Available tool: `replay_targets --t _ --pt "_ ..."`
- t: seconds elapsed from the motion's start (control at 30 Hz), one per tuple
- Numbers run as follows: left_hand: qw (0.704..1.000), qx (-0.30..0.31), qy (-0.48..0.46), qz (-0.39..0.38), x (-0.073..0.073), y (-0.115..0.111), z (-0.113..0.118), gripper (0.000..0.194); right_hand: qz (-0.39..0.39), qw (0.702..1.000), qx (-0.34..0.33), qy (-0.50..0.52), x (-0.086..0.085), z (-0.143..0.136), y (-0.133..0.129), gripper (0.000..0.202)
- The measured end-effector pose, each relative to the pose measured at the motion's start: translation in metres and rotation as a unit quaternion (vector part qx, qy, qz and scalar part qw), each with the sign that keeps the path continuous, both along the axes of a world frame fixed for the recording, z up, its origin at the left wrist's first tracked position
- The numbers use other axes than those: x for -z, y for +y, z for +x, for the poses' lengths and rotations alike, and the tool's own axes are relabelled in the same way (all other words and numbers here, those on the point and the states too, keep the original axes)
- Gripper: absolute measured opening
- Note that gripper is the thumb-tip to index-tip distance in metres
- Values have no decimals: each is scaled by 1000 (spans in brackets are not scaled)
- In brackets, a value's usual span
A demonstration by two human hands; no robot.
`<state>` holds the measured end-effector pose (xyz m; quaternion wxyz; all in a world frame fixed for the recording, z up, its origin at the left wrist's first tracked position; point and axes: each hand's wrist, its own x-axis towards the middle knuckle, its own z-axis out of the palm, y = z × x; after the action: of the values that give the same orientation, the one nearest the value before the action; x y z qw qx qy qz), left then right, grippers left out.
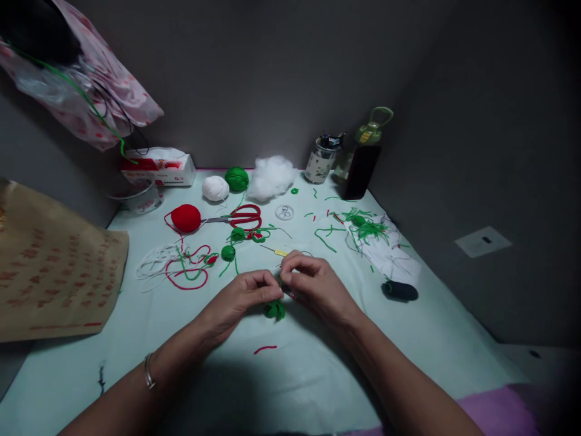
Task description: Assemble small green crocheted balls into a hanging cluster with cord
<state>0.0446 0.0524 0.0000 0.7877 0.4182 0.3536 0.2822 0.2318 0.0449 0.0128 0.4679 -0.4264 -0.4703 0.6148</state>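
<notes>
My left hand (256, 293) is closed in a pinch, with a small green crocheted piece (275, 310) showing just below its thumb and fingertips. Close against it, my right hand (313, 281) also pinches; what sits between its fingers is too small to name. A dark bit with a touch of red shows under the right fingers. Just beyond the hands lies a yellow-handled crochet hook (280, 252), partly covered by the right hand. A short red yarn piece (265, 349) rests on the tablecloth nearer to me.
Red-handled scissors (247, 217) lie beside a red yarn ball (186, 218). Behind are white (215, 189) and green yarn balls (236, 179) and white stuffing (272, 177). Green scraps (370, 227) lie right, near a bottle (364, 157). A paper bag (59, 260) stands left.
</notes>
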Motion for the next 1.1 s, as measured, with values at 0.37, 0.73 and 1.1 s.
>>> replay_targets --t 0.37,0.73,1.1 --pt "999 47 -4 -9 3 -5 1 21 -139 967 7 212 -4 0 0 24" --pt "994 103 -46 -12 4 -6 3 15 -104 967 -29 231 -12 -2 -2 21" --pt "984 169 -51 -21 4 -3 -2 19 -101 970 10 220 -20 1 -2 22"
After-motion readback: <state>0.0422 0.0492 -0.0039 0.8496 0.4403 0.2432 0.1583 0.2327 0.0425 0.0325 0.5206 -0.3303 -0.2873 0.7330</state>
